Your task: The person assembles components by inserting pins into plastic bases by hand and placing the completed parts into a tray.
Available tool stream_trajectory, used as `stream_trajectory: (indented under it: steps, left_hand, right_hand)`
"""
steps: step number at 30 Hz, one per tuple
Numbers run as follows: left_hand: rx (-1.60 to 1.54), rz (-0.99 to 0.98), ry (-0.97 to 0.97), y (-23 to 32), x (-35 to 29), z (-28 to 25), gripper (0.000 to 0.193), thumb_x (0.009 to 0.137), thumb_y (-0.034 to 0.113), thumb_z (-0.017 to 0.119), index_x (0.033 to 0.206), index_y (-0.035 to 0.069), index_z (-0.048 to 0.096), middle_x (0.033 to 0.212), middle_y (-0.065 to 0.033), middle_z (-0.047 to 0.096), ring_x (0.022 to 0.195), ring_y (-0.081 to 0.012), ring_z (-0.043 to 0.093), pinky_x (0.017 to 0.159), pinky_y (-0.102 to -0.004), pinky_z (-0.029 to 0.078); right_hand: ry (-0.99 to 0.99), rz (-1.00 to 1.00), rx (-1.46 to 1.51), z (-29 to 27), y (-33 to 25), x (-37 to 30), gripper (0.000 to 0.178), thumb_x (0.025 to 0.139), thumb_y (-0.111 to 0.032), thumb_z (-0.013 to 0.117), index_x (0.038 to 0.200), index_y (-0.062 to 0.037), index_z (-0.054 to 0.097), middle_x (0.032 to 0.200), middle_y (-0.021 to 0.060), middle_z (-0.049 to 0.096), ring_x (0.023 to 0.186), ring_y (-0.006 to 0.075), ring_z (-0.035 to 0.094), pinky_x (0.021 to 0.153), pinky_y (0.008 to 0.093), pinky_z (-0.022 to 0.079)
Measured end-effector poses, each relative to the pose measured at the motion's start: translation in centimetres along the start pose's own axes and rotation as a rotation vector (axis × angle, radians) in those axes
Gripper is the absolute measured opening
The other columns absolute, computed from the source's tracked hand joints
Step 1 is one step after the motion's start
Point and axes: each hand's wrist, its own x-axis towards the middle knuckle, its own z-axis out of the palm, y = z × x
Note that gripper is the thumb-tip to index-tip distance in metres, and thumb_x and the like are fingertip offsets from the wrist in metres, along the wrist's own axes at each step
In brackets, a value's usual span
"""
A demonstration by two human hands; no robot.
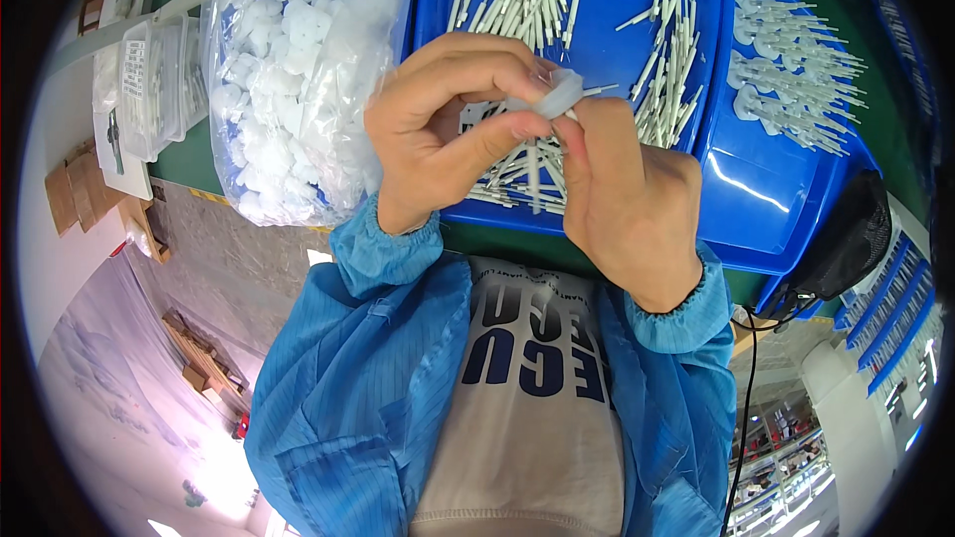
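Observation:
My left hand (448, 119) and my right hand (627, 199) meet over the near edge of a blue tray (597, 40). Between their fingertips they pinch a small white plastic disc (557, 94) with a thin white stick (594, 90) poking out of it to the right. The tray under them holds several loose white sticks (517, 0). Both forearms wear blue sleeves with elastic cuffs.
A clear bag of white discs (288, 70) lies at the left on the green table (194, 164). A second blue tray (766, 189) at the right holds several assembled disc-and-stick pieces (786, 60). A clear plastic box (149, 89) stands far left. A black pouch (846, 239) and a black cable hang at the right.

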Motion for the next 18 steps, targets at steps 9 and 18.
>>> stream_trajectory:
  steps: [9,18]
  left_hand:
    - [0.336,0.042,-0.185,1.1,1.4,-0.1,0.036,0.074,0.001,0.084,0.106,-0.003,0.068,0.123,-0.0205,0.06,0.108,-0.0346,0.068,0.086,-0.0403,0.061]
    - [0.486,0.163,-0.208,1.1,0.8,1.0,0.023,0.07,-0.002,0.083,0.091,0.001,0.075,0.11,-0.0141,0.064,0.099,-0.0313,0.072,0.08,-0.0349,0.062]
  right_hand:
    - [0.093,-0.182,0.013,0.3,4.0,-0.6,0.022,0.08,-0.009,0.075,0.097,-0.0028,0.064,0.08,0.0077,0.058,0.066,0.0243,0.056,0.056,0.0367,0.045]
    - [-0.03,0.118,0.445,-0.6,2.6,-0.8,0.015,0.087,-0.006,0.065,0.1,0.003,0.065,0.08,0.0148,0.061,0.066,0.0279,0.059,0.058,0.036,0.047]
